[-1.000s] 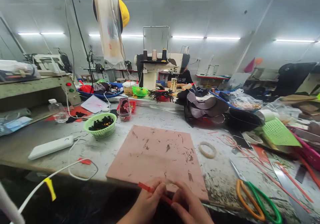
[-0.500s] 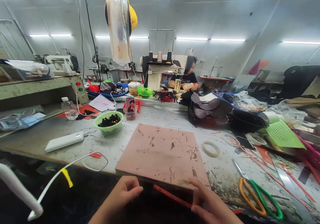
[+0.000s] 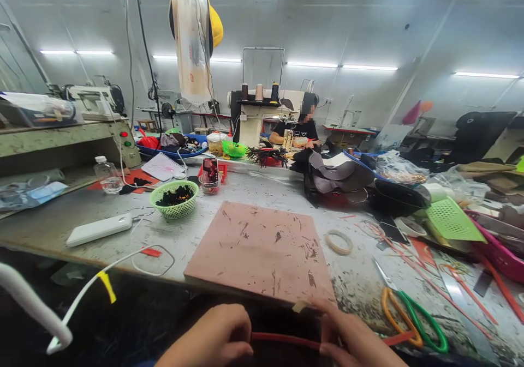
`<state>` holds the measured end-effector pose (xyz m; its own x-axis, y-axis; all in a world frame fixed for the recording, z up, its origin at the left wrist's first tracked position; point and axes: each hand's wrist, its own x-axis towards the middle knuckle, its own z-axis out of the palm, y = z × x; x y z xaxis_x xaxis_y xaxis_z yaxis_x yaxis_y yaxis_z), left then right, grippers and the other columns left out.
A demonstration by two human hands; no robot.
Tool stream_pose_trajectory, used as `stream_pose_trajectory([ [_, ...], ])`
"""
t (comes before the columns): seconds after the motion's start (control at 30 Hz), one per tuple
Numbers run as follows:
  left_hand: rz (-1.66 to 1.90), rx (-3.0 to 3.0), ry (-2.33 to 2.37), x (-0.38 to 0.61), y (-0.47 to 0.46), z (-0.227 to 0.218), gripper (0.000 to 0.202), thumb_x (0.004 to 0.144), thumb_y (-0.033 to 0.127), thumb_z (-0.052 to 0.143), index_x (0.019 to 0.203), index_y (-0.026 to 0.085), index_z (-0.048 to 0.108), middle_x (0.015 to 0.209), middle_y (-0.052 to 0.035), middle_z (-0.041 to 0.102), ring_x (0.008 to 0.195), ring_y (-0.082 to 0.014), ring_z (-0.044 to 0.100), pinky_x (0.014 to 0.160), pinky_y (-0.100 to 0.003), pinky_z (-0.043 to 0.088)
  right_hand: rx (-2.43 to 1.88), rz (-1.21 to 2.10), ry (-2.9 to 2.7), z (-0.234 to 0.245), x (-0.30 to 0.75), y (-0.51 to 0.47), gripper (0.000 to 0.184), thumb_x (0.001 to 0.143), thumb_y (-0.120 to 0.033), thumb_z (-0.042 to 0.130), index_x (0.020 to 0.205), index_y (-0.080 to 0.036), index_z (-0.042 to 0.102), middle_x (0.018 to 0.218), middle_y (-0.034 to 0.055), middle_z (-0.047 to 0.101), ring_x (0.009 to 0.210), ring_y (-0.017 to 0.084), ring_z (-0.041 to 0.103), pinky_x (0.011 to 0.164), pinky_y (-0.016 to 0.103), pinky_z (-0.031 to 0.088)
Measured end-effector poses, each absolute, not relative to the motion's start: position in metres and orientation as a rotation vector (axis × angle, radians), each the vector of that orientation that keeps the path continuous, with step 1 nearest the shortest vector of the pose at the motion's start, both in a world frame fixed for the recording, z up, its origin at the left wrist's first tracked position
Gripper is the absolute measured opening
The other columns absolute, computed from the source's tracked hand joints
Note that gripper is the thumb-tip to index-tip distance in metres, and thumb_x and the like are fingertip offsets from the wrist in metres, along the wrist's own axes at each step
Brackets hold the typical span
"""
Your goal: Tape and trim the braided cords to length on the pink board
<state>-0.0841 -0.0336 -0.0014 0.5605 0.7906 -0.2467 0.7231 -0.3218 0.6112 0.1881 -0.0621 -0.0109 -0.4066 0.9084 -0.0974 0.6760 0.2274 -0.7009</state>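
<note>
A narrow red strip (image 3: 286, 338) stretches between my two hands, just below the front edge of the bench. My left hand (image 3: 216, 331) is closed, its curled fingers and thumb on the strip's left part. My right hand (image 3: 354, 334) pinches the strip further right, index finger extended toward the board. A short red length (image 3: 399, 338) shows beyond that hand, near the scissors. By the right index fingertip is a small beige piece (image 3: 301, 305), perhaps tape. Above both hands lies a pinkish, scuffed board (image 3: 257, 252).
Right of the board are a tape roll (image 3: 339, 242) and scissors (image 3: 413, 318) with orange and green handles. Leftward stand a green basket (image 3: 176, 206) of black pieces, a phone (image 3: 210, 173) and a white power bank (image 3: 99, 229). A person (image 3: 301, 127) sits behind a sewing machine.
My left hand has moved down and right onto the red strip, which now lies more level. The right hand has shifted slightly right. The beige piece shows more clearly; the view has shifted a little.
</note>
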Motion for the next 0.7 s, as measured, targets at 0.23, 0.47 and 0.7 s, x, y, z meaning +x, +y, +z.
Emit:
stream_pose_trajectory([
  [0.23,0.063,2.291,1.132,-0.063,-0.035,-0.008,0.017,0.076,0.029,0.057,0.090,0.027,0.066,0.091,0.0006,0.070,0.078,-0.0185,0.062,0.065,-0.024,0.040,-1.409,1.033,-2.259,-0.011,0.171,-0.059,0.071,0.060,-0.005,0.048,0.128,-0.024,0.044,0.077,0.0010,0.066,0.068,0.015,0.057,0.067,0.024,0.043],
  [0.47,0.071,2.235,1.107,-0.067,-0.036,-0.003,0.018,0.078,0.028,0.055,0.084,0.028,0.071,0.083,0.0002,0.073,0.075,-0.0178,0.063,0.069,-0.024,0.043,-1.446,1.019,-2.255,-0.009,0.186,-0.058,0.071,0.062,-0.007,0.049,0.130,-0.027,0.042,0.074,-0.0006,0.067,0.066,0.016,0.058,0.067,0.025,0.044],
  [0.7,0.113,2.171,1.115,-0.078,-0.033,-0.008,0.019,0.075,0.024,0.053,0.080,0.025,0.071,0.077,0.0004,0.071,0.070,-0.0157,0.061,0.064,-0.023,0.041,-1.493,0.936,-2.195,-0.002,0.203,-0.066,0.065,0.064,-0.009,0.050,0.126,-0.029,0.046,0.073,-0.0007,0.066,0.067,0.017,0.059,0.068,0.025,0.045],
])
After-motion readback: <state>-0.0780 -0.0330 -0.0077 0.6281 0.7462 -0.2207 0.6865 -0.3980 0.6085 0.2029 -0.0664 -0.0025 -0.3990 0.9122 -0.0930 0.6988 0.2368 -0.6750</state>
